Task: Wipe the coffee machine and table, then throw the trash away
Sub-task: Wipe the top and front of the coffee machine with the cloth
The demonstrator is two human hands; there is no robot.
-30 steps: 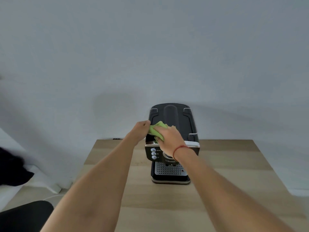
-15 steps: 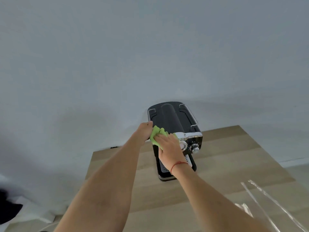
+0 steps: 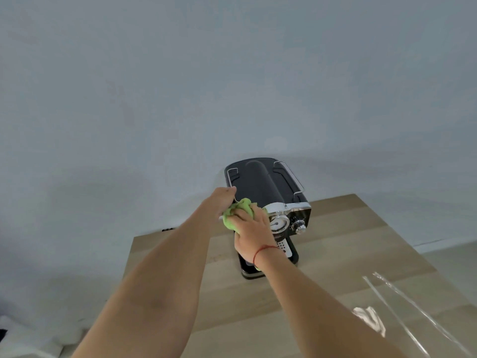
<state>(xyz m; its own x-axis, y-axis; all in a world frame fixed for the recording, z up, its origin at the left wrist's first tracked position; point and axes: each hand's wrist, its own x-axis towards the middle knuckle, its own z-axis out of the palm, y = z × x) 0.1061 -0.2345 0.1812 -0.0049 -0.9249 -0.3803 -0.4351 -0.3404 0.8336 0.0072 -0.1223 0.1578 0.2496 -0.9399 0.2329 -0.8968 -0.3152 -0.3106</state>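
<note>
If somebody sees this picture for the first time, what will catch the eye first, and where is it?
First the bright green cloth, bunched under the right hand against the front left top corner of the black and chrome coffee machine, which stands at the far middle of the light wooden table. The left hand touches the machine's left edge. A clear plastic film lies on the table's near right corner.

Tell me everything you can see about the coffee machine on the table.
The black and chrome coffee machine stands upright on the light wooden table. Its black top has a raised centre ridge and wire rails at both sides. The front shows a chrome band, a round gauge, a knob and a perforated drip tray. The right hand presses a crumpled green cloth on its front left corner; the left hand touches its left edge.
</note>
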